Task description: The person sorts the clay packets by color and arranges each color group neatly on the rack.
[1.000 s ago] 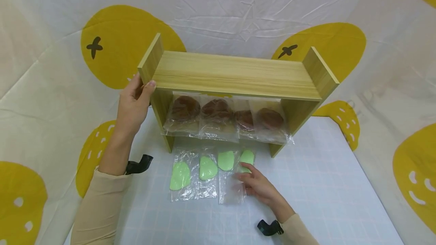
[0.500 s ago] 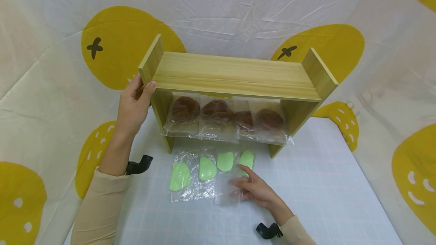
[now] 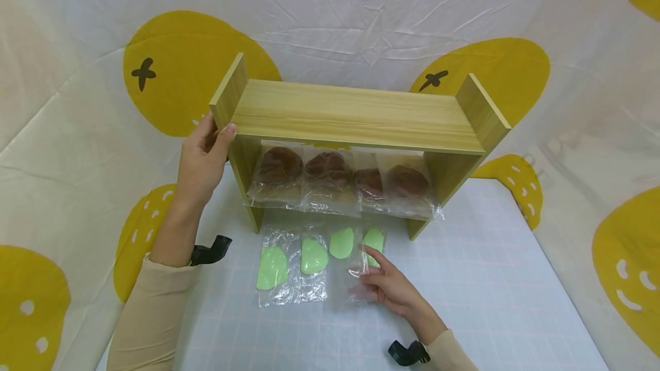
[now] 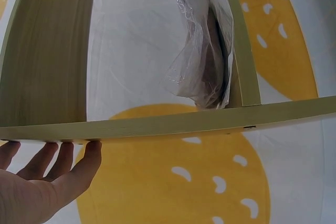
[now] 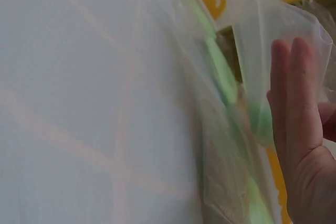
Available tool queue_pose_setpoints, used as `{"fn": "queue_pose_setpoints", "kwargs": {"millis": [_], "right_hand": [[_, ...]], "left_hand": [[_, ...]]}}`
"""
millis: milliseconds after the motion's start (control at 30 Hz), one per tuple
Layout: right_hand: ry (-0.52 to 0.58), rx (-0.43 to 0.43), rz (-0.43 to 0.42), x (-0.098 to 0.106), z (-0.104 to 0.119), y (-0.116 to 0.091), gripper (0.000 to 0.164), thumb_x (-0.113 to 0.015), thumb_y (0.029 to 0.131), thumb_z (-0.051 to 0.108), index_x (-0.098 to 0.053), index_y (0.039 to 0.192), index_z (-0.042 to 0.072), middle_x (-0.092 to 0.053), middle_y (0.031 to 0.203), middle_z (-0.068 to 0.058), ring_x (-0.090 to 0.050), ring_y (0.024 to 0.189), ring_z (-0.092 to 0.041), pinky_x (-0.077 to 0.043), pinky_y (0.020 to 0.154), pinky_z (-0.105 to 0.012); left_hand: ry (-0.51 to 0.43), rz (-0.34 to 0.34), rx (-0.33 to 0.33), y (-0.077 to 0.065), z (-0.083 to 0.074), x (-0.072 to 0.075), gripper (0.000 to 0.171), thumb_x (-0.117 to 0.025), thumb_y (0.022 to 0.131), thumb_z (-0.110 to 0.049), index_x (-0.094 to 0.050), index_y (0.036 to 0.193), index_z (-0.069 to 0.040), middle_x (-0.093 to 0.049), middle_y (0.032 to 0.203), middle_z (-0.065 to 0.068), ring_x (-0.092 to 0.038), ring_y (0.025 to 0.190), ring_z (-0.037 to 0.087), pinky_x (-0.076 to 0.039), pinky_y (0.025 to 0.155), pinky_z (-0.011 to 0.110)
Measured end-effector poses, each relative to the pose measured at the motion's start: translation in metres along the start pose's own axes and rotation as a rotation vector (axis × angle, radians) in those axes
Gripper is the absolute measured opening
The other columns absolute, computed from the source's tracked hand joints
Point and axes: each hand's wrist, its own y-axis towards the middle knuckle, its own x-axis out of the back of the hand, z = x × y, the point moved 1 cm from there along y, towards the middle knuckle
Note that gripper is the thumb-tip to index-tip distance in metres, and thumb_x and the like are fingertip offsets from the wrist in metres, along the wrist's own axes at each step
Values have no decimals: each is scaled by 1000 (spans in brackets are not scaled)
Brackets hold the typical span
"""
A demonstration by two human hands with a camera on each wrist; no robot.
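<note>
A light wooden shelf (image 3: 356, 113) stands at the back of the table. My left hand (image 3: 203, 156) rests against its left side panel, with the thumb at the front edge. In the left wrist view the fingertips (image 4: 93, 148) touch the panel's outer face. Several clear bags with flat pale green pieces (image 3: 272, 268) lie in a row before the shelf. My right hand (image 3: 394, 288) pinches the open end of the third clear bag (image 3: 348, 273), which holds a green piece (image 3: 342, 243). In the right wrist view this bag stands raised beside two straight fingers (image 5: 302, 82).
Several clear bags with dark brown round pieces (image 3: 281, 166) lie on the lower board, their edges hanging over its front. The fourth green piece (image 3: 373, 240) lies beside my right hand. A pale checked cloth (image 3: 484, 279) covers the table. A curtain with yellow figures (image 3: 330, 33) hangs behind.
My right hand has shifted the third bag slightly, and its near end now bends up at the fingers instead of lying flat. The left hand has stayed on the panel.
</note>
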Motion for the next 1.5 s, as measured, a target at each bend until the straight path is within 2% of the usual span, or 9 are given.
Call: {"fn": "queue_pose_setpoints", "kwargs": {"millis": [267,433,600,700,900,1033,1133,1300,1500], "right_hand": [[34,5,66,-11,12,-9,79,-57,96,-8,-19,160,19,-68,106,-9,-64,82,-12,-57,69,-26],[31,26,133,-20,21,-16,78,-56,97,-7,-18,160,18,-68,107,-9,-61,77,-9,-55,66,-24],[16,75,212,-31,31,-25,77,-53,97,-9,-17,160,16,-64,94,-1,-54,68,-5,-52,59,-21],[27,108,278,-39,39,-32,75,-50,98,-12,-19,159,16,-66,100,-4,-50,67,-5,-49,57,-19],[37,168,431,-55,61,-47,72,-44,99,-14,-22,159,20,-61,129,-18,-57,77,-6,-55,65,-22],[20,228,497,-66,80,-52,74,-40,98,-18,-22,159,19,-61,128,-18,-67,86,-13,-58,70,-27],[1,281,524,-73,98,-55,75,-39,96,-21,-20,158,15,-61,127,-19,-72,90,-23,-59,72,-35],[-35,361,569,-84,133,-58,75,-37,96,-23,-16,159,12,-59,130,-23,-72,90,-35,-59,73,-43],[-87,451,563,-95,175,-59,74,-38,96,-23,-17,158,12,-59,130,-23,-71,93,-37,-58,74,-47]], "left_hand": [[-7,-2,7,0,-1,0,45,-57,103,-31,-51,148,-29,-56,140,4,-55,122,25,-52,94,42],[2,-4,9,0,-1,1,45,-57,103,-32,-51,148,-28,-56,140,4,-55,121,25,-53,93,42],[1,-1,6,1,-1,1,45,-57,103,-32,-52,147,-28,-56,139,5,-56,120,26,-53,92,42],[-8,1,4,1,-1,1,45,-57,103,-31,-51,148,-28,-56,139,5,-56,120,26,-53,93,43],[-22,6,-1,2,-1,1,46,-58,103,-30,-50,148,-28,-55,140,6,-55,122,26,-51,94,45],[-21,6,-1,2,-2,0,47,-58,103,-30,-49,149,-29,-55,141,6,-55,122,26,-51,95,46],[-21,7,1,1,-2,0,47,-58,103,-31,-49,149,-29,-55,141,5,-54,122,26,-51,95,46],[-15,10,10,0,-2,1,46,-58,103,-32,-50,148,-29,-55,140,5,-55,121,26,-53,93,42],[-19,17,10,-1,-1,1,46,-58,103,-32,-50,149,-28,-55,140,6,-55,121,26,-52,94,43]]}}
